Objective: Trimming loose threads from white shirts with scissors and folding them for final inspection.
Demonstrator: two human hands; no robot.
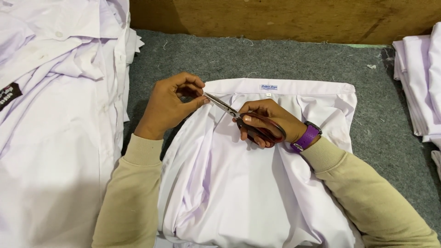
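A white shirt (257, 193) lies bunched on the grey felt table (294, 62), its collar band at the far edge with a small woven label. My right hand (268, 121), with a purple watch on the wrist, grips dark-red-handled scissors (229, 110). The blades point left toward the collar's left corner. My left hand (170, 105) pinches the fabric at that corner, fingertips right at the blade tips. Both arms wear beige sleeves.
A large pile of white shirts (55, 115) covers the left side. A folded stack of white cloth (420, 82) sits at the right edge. A wooden board (285, 18) runs along the back of the table.
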